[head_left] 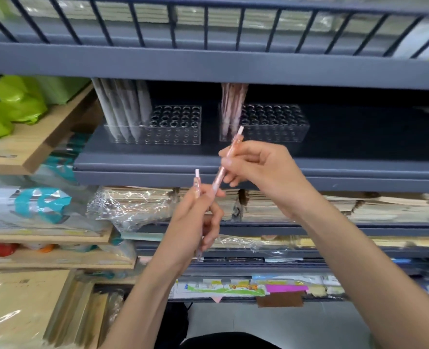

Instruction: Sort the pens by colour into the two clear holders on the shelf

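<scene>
Our left hand grips one slim pink pen, right hand pinches a second pen (clear holey plastic holders farther back).

One camera sits on the person's head. It looks forward and a little down, straight at a dark shelf that runs across the middle of the view. The camera is near the shelf, close enough for the hands to reach it. The hands come up from 6 o'clock. The left hand is just below the middle, at 7 o'clock, and the right hand is at 3 o'clock. A wire rail is at 12 o'clock and the floor is at 6 o'clock.
</scene>
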`<state>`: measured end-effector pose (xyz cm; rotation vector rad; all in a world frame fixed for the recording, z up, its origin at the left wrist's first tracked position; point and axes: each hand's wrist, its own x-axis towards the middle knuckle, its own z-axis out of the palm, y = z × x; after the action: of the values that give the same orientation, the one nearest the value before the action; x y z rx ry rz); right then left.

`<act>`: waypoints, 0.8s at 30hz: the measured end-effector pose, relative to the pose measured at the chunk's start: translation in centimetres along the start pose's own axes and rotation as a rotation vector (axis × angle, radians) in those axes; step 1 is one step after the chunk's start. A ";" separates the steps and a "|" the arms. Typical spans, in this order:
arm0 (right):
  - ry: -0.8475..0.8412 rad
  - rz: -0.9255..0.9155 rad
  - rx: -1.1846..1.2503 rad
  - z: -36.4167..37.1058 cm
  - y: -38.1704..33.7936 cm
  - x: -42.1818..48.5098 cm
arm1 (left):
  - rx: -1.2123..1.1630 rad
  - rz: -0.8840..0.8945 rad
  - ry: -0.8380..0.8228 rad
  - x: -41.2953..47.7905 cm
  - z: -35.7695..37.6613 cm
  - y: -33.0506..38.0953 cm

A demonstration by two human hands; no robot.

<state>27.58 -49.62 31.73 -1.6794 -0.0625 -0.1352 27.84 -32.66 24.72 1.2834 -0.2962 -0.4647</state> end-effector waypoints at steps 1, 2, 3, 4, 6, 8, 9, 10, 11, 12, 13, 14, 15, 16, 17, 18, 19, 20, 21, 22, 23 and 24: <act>0.002 -0.010 -0.015 -0.7 -0.1 -0.2 | 0.006 0.008 -0.006 0.2 0.7 -0.1; 0.015 -0.025 -0.020 -1.4 -0.3 -0.2 | 0.004 0.016 -0.005 0.4 1.4 -0.3; 0.045 -0.044 -0.015 -2.2 -0.5 -0.2 | -0.007 0.024 0.006 0.6 2.0 -0.4; 0.094 -0.066 -0.004 -3.1 -0.8 0.0 | -0.024 0.028 0.025 0.7 2.5 -0.5; 0.226 -0.116 0.028 -5.0 -1.3 0.9 | -0.068 0.024 0.058 0.9 3.4 -0.6; 0.350 -0.182 0.062 -6.6 -1.4 2.3 | -0.140 0.017 0.058 0.9 4.0 -0.6; 0.394 -0.219 0.074 -7.2 -1.4 3.0 | -0.180 0.024 0.050 0.8 4.2 -0.6; 0.430 -0.250 0.076 -7.7 -1.2 3.9 | -0.214 0.035 0.046 0.7 4.4 -0.5; 0.461 -0.267 0.069 -8.1 -1.0 4.8 | -0.240 0.047 0.050 0.5 4.6 -0.5; 0.493 -0.263 0.045 -8.4 -0.8 5.7 | -0.259 0.057 0.060 0.4 4.7 -0.5; 0.519 -0.248 0.014 -8.6 -0.6 6.6 | -0.262 0.068 0.074 0.3 4.7 -0.5; 0.538 -0.233 -0.028 -8.8 -0.4 7.5 | -0.248 0.081 0.094 0.2 4.7 -0.5; 0.540 -0.232 -0.084 -8.8 -0.3 8.2 | -0.222 0.097 0.116 0.1 4.7 -0.5; 0.526 -0.241 -0.154 -8.6 -0.2 8.8 | -0.195 0.116 0.139 0.1 4.6 -0.5; 0.498 -0.258 -0.222 -8.3 -0.3 9.2 | -0.168 0.140 0.160 0.0 4.6 -0.4; 0.468 -0.277 -0.283 -8.0 -0.4 9.5 | -0.143 0.166 0.176 -0.1 4.5 -0.4; 0.435 -0.291 -0.330 -7.7 -0.4 9.7 | -0.118 0.188 0.188 -0.3 4.4 -0.3; 0.406 -0.288 -0.374 -7.5 -0.4 10.2 | -0.094 0.202 0.201 -0.5 4.3 -0.3; 0.381 -0.293 -0.413 -7.3 -0.4 10.7 | -0.071 0.207 0.214 -0.6 4.2 -0.3; 0.361 -0.297 -0.464 -7.1 -0.3 11.3 | -0.051 0.208 0.228 -0.8 4.1 -0.3; 0.341 -0.303 -0.533 -7.1 -0.2 11.8 | -0.035 0.208 0.243 -1.0 4.0 -0.4; 0.317 -0.311 -0.608 -7.2 -0.1 12.4 | -0.026 0.208 0.255 -1.1 3.9 -0.5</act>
<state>39.53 -57.22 34.13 -2.2223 -0.0458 -0.7104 24.99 -35.52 25.31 1.2556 -0.2051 -0.1252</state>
